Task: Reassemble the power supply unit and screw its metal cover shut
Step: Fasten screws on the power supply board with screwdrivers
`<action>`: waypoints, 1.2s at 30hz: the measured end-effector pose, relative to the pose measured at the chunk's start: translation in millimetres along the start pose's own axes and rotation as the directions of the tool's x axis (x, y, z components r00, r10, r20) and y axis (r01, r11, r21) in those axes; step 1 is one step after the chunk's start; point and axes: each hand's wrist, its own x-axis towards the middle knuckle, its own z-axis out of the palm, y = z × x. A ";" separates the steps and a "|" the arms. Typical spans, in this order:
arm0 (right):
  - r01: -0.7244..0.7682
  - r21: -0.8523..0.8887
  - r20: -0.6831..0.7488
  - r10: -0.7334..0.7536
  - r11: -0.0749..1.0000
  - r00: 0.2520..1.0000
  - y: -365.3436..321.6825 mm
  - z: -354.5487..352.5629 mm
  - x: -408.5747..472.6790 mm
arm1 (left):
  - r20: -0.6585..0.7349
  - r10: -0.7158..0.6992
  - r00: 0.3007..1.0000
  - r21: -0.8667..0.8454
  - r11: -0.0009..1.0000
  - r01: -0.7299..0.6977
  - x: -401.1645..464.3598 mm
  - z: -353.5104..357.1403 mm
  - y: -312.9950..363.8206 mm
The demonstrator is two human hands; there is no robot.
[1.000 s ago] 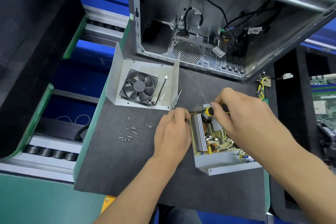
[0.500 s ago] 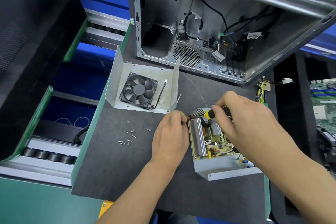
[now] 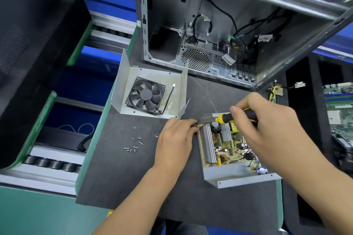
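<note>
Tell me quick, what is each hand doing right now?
Left hand: fingertips pinched at the screwdriver tip; what they hold is hidden.
Right hand: grips the screwdriver handle.

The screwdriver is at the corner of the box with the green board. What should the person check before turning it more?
1. Right hand grips the screwdriver: ok.
2. Left hand pinches at the screwdriver's tip, steadying it: ok.
3. Tip seated in a screw head: cannot tell, the fingers hide it.
4. Circuit board lying inside the metal tray: ok.
5. Spare screws lying on the mat within reach: ok.
6. Cover with the fan on the box: not ok, it lies apart, open side up.
</note>
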 end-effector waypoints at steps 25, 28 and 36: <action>-0.085 0.129 -0.011 0.088 0.988 0.996 9.6 -1.1 -2.1 | 0.014 -0.051 0.999 -0.085 0.995 0.052 5.3 -9.3 -3.5; -0.095 0.140 0.000 0.096 0.986 0.995 9.8 -0.8 -2.0 | 0.001 -0.050 0.999 -0.083 0.995 0.050 6.0 -9.0 -3.3; -0.128 0.139 0.007 0.128 0.982 0.992 10.1 0.7 -1.8 | -0.003 -0.029 1.000 -0.064 0.998 0.029 5.2 -7.9 -4.1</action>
